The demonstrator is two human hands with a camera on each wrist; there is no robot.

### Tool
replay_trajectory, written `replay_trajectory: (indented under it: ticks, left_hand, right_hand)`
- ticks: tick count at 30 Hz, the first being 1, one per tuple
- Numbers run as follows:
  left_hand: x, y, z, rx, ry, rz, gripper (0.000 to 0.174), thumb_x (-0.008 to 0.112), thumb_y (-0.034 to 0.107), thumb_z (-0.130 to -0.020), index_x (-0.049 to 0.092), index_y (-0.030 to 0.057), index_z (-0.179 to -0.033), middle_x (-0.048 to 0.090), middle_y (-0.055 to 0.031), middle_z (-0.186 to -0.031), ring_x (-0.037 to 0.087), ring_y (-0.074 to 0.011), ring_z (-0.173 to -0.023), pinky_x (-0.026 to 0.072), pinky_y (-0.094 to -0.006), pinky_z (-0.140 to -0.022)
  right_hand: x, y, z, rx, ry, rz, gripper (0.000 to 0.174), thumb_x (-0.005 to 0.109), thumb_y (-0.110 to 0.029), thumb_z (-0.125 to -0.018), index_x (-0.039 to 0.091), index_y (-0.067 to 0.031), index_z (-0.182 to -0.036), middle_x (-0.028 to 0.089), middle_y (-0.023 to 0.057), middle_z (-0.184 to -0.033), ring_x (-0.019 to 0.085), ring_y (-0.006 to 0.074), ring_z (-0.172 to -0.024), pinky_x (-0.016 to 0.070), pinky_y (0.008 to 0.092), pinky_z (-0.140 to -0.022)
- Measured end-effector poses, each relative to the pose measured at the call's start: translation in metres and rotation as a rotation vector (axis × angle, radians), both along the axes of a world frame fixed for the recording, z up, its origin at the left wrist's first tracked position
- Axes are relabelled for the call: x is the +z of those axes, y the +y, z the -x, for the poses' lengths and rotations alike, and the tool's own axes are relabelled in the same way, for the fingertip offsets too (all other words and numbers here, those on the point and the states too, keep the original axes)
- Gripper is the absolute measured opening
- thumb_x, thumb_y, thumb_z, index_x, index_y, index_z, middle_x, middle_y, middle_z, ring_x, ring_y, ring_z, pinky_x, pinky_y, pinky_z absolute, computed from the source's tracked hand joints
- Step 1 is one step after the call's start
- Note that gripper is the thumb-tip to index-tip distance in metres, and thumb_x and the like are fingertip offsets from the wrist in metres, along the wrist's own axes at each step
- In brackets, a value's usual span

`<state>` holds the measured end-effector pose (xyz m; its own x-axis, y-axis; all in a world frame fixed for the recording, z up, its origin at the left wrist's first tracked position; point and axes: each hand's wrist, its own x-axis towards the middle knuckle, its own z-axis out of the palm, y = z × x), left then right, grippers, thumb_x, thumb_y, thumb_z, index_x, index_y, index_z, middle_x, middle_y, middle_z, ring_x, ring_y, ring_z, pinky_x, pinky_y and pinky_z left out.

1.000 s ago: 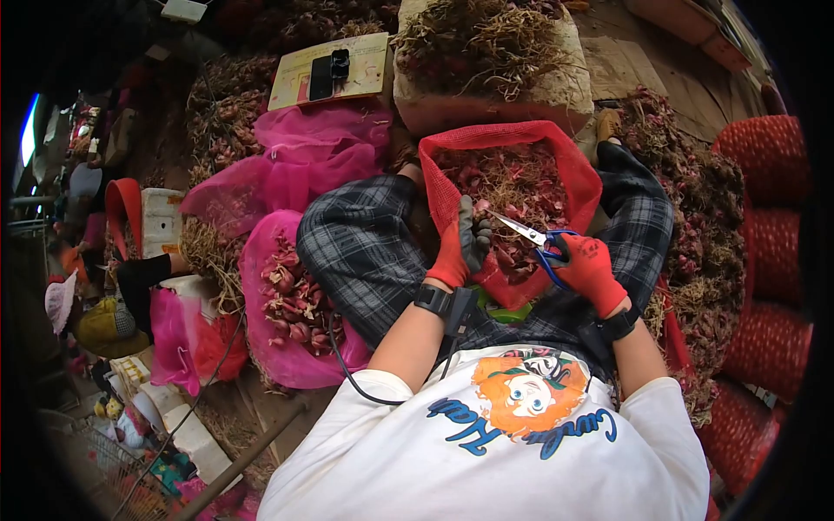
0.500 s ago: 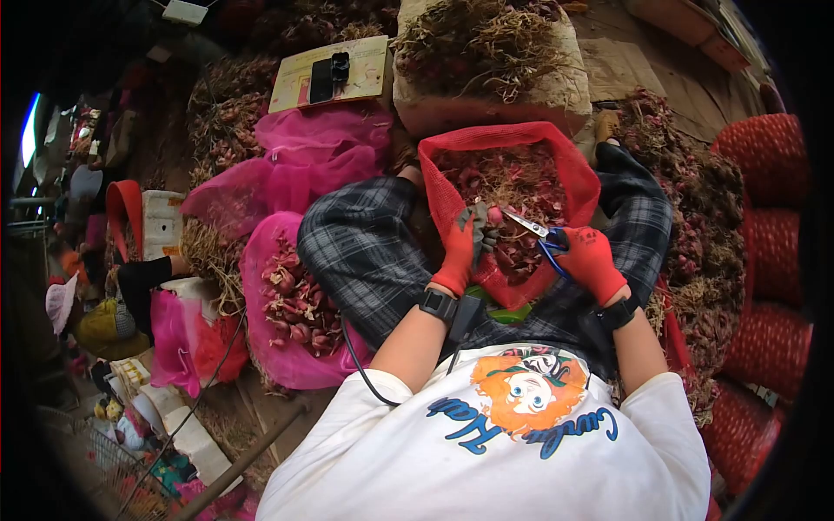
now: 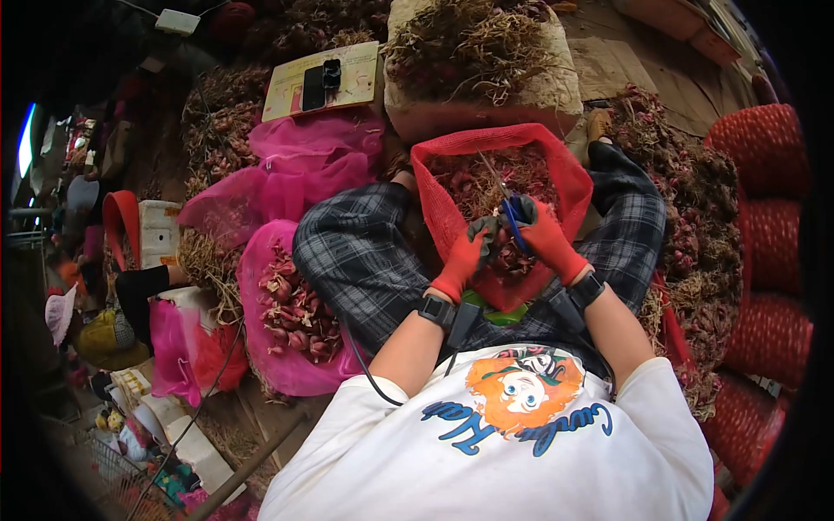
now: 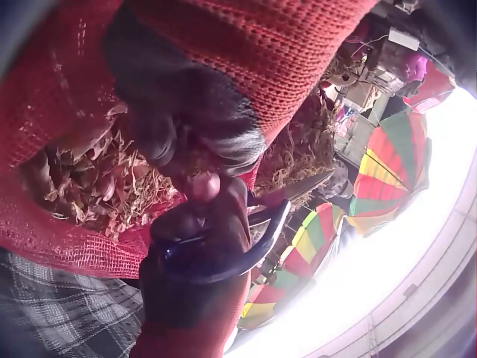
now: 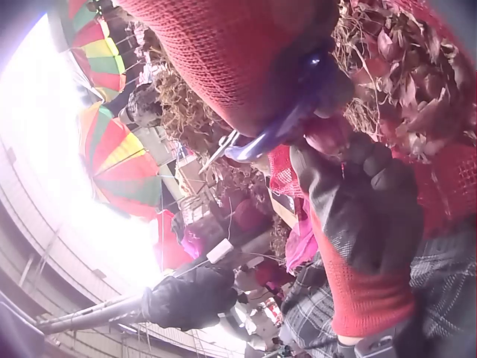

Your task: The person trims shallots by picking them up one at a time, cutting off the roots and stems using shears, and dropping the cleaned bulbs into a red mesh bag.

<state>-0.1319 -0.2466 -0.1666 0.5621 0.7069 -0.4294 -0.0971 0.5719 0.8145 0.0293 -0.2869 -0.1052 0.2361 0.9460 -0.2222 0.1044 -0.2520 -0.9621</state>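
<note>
Shallot bulb [image 4: 203, 185] — small and pinkish — is pinched between the dark fingertips of the gloved left hand [image 3: 466, 253], over the open mouth of a red mesh sack [image 3: 486, 137]. Blue-handled scissors [image 3: 512, 211] are gripped in the gloved right hand [image 3: 546, 236], with fingers curled through the loops, and are held just beside the bulb. Whether the blades are parted cannot be told. Both hands are held close together, nearly touching, above the sack. It is wedged between knees clad in plaid trousers [image 3: 347, 252] and filled with dry skins and roots. To the person's left a pink mesh bag [image 3: 261, 347] is seen, with loose shallots [image 3: 295, 304] lying in it. Beyond the red sack a pale sack [image 3: 486, 108] is heaped with rooty bunches — and stacked red net sacks [image 3: 764, 156] are ranged along the right.
</note>
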Motion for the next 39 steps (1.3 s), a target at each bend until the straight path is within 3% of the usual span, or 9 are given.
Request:
replay_trajectory:
  ticks: [6,12,15,21,27,30,33,36,39]
  left_hand:
    - [0.026,0.004,0.002,-0.154,-0.072,0.155,0.029,0.044,0.034,-0.097,0.056,0.0103,-0.109,0.052,0.004,-0.077,0.047,-0.0043,-0.061,0.0406,-0.0192,-0.053]
    - [0.02,0.015,0.006,-0.252,-0.483,0.585,0.036,0.042,0.04,-0.096,0.053,0.0103,-0.113,0.055,0.002,-0.078,0.049,-0.0031,-0.061,0.0392,-0.016,-0.053]
    - [0.037,0.006,0.002,-0.117,-0.411,0.577,0.038,0.041,0.041,-0.096,0.053,0.01,-0.113,0.054,0.0035,-0.079,0.049,-0.0018,-0.066,0.0381,-0.0153,-0.053]
    - [0.056,0.004,0.003,-0.21,-0.235,0.092,0.031,0.043,0.041,-0.096,0.053,0.0129,-0.105,0.047,0.0072,-0.079,0.043,-0.0017,-0.065,0.0377,-0.016,-0.056]
    - [0.019,0.004,-0.003,-0.215,0.064,0.048,0.019,0.048,0.028,-0.095,0.055,0.0106,-0.096,0.056,0.0031,-0.088,0.052,-0.0058,-0.075,0.0452,-0.0222,-0.065]
    - [0.006,0.004,0.0,-0.319,0.044,-0.24,0.021,0.049,0.021,-0.094,0.055,0.007,-0.108,0.058,0.002,-0.092,0.055,-0.0069,-0.079,0.0474,-0.0237,-0.068]
    - [0.01,0.0,0.004,-0.307,0.125,-0.245,0.03,0.049,0.017,-0.093,0.052,0.0039,-0.119,0.06,-0.0057,-0.099,0.058,-0.0156,-0.088,0.0483,-0.0307,-0.077]
    - [-0.013,-0.012,0.007,-0.135,0.288,-0.848,0.034,0.049,0.016,-0.092,0.049,0.0032,-0.123,0.059,-0.0148,-0.107,0.056,-0.0258,-0.102,0.0445,-0.0374,-0.087]
    - [0.004,-0.012,0.008,-0.234,0.472,-1.076,0.035,0.048,0.015,-0.091,0.048,0.0028,-0.124,0.055,-0.0215,-0.114,0.049,-0.0327,-0.112,0.038,-0.0419,-0.096]
  right_hand:
    - [-0.019,0.007,-0.025,-0.124,-0.361,-0.01,0.028,0.07,-0.015,-0.075,0.061,-0.0003,-0.097,0.067,0.0091,-0.087,0.062,0.015,-0.078,0.0475,0.031,-0.072]
    - [0.014,-0.002,-0.032,-0.01,0.15,-0.058,0.031,0.067,-0.007,-0.078,0.06,-0.0012,-0.107,0.065,0.0051,-0.099,0.06,0.0111,-0.087,0.0466,0.0273,-0.076]
    - [0.029,0.001,-0.021,0.101,0.34,-0.032,0.037,0.07,-0.011,-0.078,0.057,-0.0032,-0.112,0.063,0.0035,-0.104,0.058,0.0103,-0.09,0.0462,0.0262,-0.077]
    - [0.025,-0.001,-0.015,0.25,0.018,-0.017,0.033,0.072,-0.011,-0.076,0.058,-0.0045,-0.106,0.061,0.0007,-0.09,0.053,0.0068,-0.082,0.0458,0.0265,-0.074]
    - [0.028,-0.014,-0.016,0.189,-0.044,0.096,0.028,0.072,-0.009,-0.074,0.06,-0.0033,-0.1,0.063,0.0006,-0.083,0.053,0.0059,-0.076,0.0462,0.0267,-0.069]
    - [0.017,-0.019,-0.017,0.206,-0.098,-0.028,0.027,0.071,-0.009,-0.075,0.061,-0.0033,-0.099,0.064,0.0018,-0.083,0.055,0.007,-0.074,0.0467,0.0276,-0.067]
    - [0.022,-0.018,-0.014,0.211,-0.168,-0.023,0.027,0.071,-0.012,-0.075,0.06,-0.003,-0.098,0.065,0.0067,-0.084,0.059,0.0125,-0.073,0.0474,0.0293,-0.067]
    - [0.001,-0.02,-0.007,0.146,-0.371,-0.012,0.029,0.071,-0.017,-0.075,0.06,-0.003,-0.098,0.065,0.0115,-0.085,0.062,0.02,-0.075,0.0483,0.0313,-0.068]
    - [-0.026,-0.021,-0.003,0.048,-0.473,0.128,0.029,0.07,-0.021,-0.076,0.06,-0.003,-0.097,0.064,0.0131,-0.081,0.063,0.0233,-0.074,0.0489,0.0323,-0.067]
